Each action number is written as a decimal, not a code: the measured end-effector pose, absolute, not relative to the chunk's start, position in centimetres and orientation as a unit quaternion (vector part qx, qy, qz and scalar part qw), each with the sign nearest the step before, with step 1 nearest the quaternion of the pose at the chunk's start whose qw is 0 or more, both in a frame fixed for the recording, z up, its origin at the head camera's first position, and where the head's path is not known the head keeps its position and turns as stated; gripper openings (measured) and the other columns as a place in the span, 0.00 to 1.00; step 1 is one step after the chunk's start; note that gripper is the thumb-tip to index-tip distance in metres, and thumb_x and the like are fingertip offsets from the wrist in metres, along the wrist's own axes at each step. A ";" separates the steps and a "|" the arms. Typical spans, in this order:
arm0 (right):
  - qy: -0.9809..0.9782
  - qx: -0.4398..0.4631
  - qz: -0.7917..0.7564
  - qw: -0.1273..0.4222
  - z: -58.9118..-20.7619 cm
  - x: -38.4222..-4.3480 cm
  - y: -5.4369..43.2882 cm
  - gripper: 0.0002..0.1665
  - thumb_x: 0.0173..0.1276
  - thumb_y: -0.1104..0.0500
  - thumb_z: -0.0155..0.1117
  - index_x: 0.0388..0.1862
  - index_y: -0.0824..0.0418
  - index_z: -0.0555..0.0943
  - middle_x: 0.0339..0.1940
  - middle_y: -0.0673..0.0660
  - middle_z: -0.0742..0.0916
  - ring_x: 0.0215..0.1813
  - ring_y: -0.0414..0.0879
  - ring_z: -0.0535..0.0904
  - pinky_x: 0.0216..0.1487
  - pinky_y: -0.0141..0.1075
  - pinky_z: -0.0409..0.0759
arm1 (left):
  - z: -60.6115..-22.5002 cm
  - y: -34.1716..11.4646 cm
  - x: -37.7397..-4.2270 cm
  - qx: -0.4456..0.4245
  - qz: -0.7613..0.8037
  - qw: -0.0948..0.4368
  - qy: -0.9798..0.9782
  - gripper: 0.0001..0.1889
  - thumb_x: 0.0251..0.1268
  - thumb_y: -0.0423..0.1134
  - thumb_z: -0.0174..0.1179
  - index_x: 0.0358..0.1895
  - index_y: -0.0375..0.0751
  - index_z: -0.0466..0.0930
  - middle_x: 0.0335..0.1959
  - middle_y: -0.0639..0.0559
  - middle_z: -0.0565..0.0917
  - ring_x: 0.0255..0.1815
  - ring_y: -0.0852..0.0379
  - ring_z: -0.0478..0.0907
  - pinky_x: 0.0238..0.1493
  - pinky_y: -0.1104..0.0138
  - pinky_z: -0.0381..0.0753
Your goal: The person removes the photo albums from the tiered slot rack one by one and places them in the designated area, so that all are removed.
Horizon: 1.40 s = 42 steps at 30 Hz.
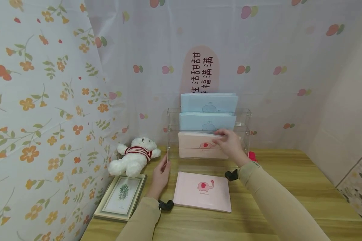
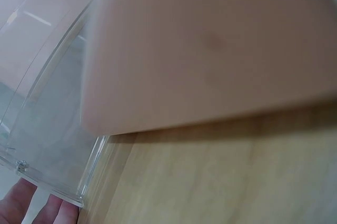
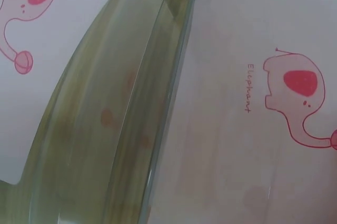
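A clear acrylic rack (image 1: 173, 154) stands on the table against the curtain. In its front slot sits a pink elephant-print booklet (image 1: 188, 145), whose upper right edge my right hand (image 1: 231, 144) pinches. Two light blue booklets with a whale print stand behind it, the middle one (image 1: 193, 121) lower than the rear one (image 1: 191, 100). My left hand (image 1: 160, 175) rests its fingers against the rack's left side, low down; its fingertips (image 2: 55, 211) show at the panel's edge in the left wrist view. Another pink elephant booklet (image 1: 193, 192) lies flat in front of the rack.
To the left, a white teddy bear (image 1: 137, 154) in a striped top lies by a picture frame (image 1: 122, 197) with a leaf print. Something red (image 1: 252, 156) shows behind my right wrist. Patterned curtains (image 1: 48, 100) border the wooden table (image 1: 289, 187).
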State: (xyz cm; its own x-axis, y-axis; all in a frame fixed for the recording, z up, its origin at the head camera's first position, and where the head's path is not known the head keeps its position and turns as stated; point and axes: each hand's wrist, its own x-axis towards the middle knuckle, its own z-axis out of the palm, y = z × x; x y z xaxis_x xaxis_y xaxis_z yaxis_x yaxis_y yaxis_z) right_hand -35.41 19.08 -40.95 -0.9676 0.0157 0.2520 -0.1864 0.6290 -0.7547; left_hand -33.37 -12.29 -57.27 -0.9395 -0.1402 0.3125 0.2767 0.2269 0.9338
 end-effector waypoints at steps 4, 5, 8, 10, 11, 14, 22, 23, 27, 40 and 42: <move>-0.893 0.052 0.430 0.126 -41.0 -35.3 18.8 0.15 0.79 0.58 0.73 0.60 0.61 0.87 0.66 0.66 0.83 0.69 0.64 0.77 0.75 0.63 0.79 | -57.5 -12.4 -33.3 -0.040 -0.622 0.165 -0.764 0.25 0.85 0.38 0.62 0.79 0.43 0.77 0.73 0.35 0.84 0.69 0.33 0.86 0.72 0.41 0.84; -0.892 0.051 0.431 0.129 -41.0 -35.3 18.8 0.14 0.79 0.58 0.73 0.59 0.61 0.87 0.66 0.66 0.83 0.68 0.64 0.77 0.75 0.62 0.80 | -57.5 -12.3 -33.3 -0.039 -0.622 0.162 -0.765 0.25 0.85 0.38 0.62 0.79 0.43 0.77 0.73 0.35 0.84 0.69 0.33 0.86 0.72 0.41 0.84; -0.886 0.048 0.437 0.143 -41.0 -35.2 18.6 0.13 0.79 0.59 0.73 0.58 0.61 0.88 0.65 0.66 0.84 0.68 0.63 0.78 0.72 0.61 0.81 | -57.6 -12.3 -33.4 -0.033 -0.620 0.154 -0.768 0.25 0.85 0.39 0.62 0.80 0.44 0.77 0.73 0.36 0.84 0.69 0.34 0.86 0.72 0.42 0.84; -0.884 0.044 0.440 0.153 -41.0 -35.1 18.4 0.13 0.79 0.59 0.73 0.58 0.61 0.88 0.64 0.65 0.85 0.68 0.63 0.78 0.70 0.60 0.82 | -57.6 -12.4 -33.4 -0.031 -0.616 0.150 -0.773 0.25 0.86 0.39 0.61 0.80 0.45 0.76 0.73 0.37 0.84 0.69 0.35 0.85 0.71 0.42 0.84; -0.882 0.043 0.442 0.159 -40.8 -35.1 18.3 0.13 0.79 0.59 0.73 0.58 0.61 0.88 0.64 0.65 0.85 0.68 0.63 0.79 0.70 0.60 0.82 | -57.6 -12.4 -33.5 -0.031 -0.614 0.149 -0.775 0.25 0.86 0.39 0.60 0.81 0.45 0.76 0.73 0.36 0.84 0.69 0.34 0.85 0.71 0.42 0.84; -0.878 0.043 0.442 0.180 -40.5 -34.8 18.1 0.14 0.78 0.59 0.74 0.58 0.61 0.88 0.62 0.65 0.86 0.67 0.63 0.79 0.68 0.60 0.82 | -57.6 -12.4 -33.5 -0.030 -0.614 0.146 -0.775 0.25 0.87 0.39 0.60 0.81 0.45 0.76 0.73 0.36 0.84 0.70 0.34 0.85 0.71 0.42 0.84; -0.864 0.050 0.438 0.244 -38.6 -33.4 17.4 0.12 0.75 0.57 0.77 0.54 0.58 0.90 0.52 0.61 0.84 0.60 0.59 0.79 0.54 0.45 0.79 | -57.2 -12.3 -33.4 -0.027 -0.617 0.145 -0.773 0.25 0.86 0.39 0.60 0.81 0.44 0.76 0.73 0.36 0.84 0.69 0.34 0.85 0.70 0.41 0.84; -0.862 0.053 0.437 0.252 -38.4 -33.2 17.3 0.12 0.75 0.58 0.78 0.54 0.59 0.90 0.51 0.61 0.84 0.60 0.58 0.79 0.53 0.44 0.78 | -57.3 -12.3 -33.4 -0.027 -0.615 0.146 -0.774 0.25 0.86 0.39 0.60 0.81 0.45 0.76 0.73 0.36 0.84 0.69 0.34 0.85 0.70 0.42 0.85; -0.854 0.065 0.445 0.263 -37.7 -32.1 17.1 0.11 0.74 0.60 0.78 0.53 0.60 0.90 0.51 0.61 0.83 0.60 0.59 0.78 0.53 0.44 0.77 | -57.5 -12.3 -33.4 -0.023 -0.614 0.146 -0.775 0.25 0.86 0.40 0.61 0.81 0.46 0.76 0.73 0.37 0.84 0.69 0.35 0.85 0.70 0.43 0.85; -0.862 0.132 0.409 0.269 -39.4 -27.0 18.0 0.11 0.67 0.65 0.82 0.47 0.60 0.92 0.44 0.58 0.85 0.53 0.55 0.82 0.47 0.36 0.79 | -57.6 -12.4 -33.5 -0.026 -0.614 0.149 -0.774 0.26 0.86 0.41 0.61 0.81 0.46 0.76 0.74 0.36 0.83 0.71 0.33 0.84 0.73 0.42 0.82; -0.864 0.138 0.408 0.262 -39.8 -26.3 18.1 0.11 0.66 0.65 0.83 0.46 0.58 0.92 0.43 0.57 0.86 0.52 0.54 0.83 0.47 0.34 0.79 | -57.7 -12.4 -33.5 -0.024 -0.613 0.149 -0.775 0.26 0.86 0.42 0.61 0.81 0.48 0.76 0.74 0.37 0.83 0.71 0.34 0.84 0.74 0.42 0.82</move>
